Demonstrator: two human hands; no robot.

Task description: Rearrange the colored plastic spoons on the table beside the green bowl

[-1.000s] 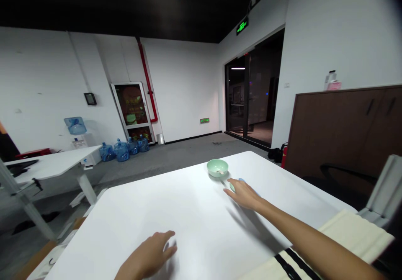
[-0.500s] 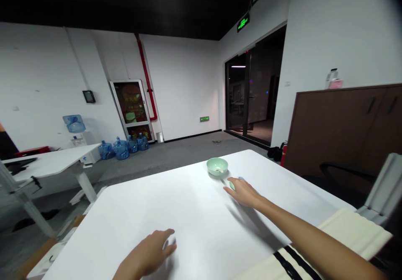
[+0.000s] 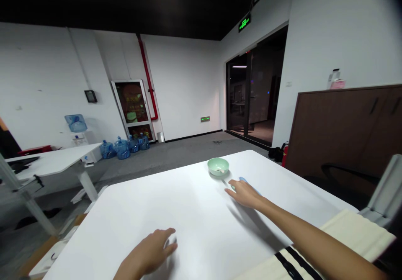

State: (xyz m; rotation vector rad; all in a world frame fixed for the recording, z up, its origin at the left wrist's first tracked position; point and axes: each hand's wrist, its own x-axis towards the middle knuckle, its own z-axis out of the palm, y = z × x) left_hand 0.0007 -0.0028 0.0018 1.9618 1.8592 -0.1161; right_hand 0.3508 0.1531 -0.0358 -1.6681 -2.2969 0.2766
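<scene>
My right hand [image 3: 245, 193] reaches out over the white table [image 3: 188, 200], just on the near side of a pale green bowl [image 3: 217, 167]. Its thumb and forefinger are apart, and a small green thing [image 3: 233, 187] shows between them, mostly hidden by the hand, so its kind is unclear. Behind the knuckles lies a slim blue object [image 3: 248, 184], partly covered. Inside the bowl is something small and whitish [image 3: 222, 170]. My left hand [image 3: 153, 248] hovers over the near part of the table, its thumb and forefinger spread and nothing held.
A cream cloth with black stripes [image 3: 354, 234] lies at the right near side, under my right forearm. Beyond it is a grey chair [image 3: 385, 192]. Another white table [image 3: 59, 163] stands at left, with blue water bottles [image 3: 122, 148] on the floor behind. A brown cabinet [image 3: 339, 125] is at right.
My right hand has drawn back very slightly, so more of the blue object shows and less of the green thing. The view has shifted a little; my left hand stays put.
</scene>
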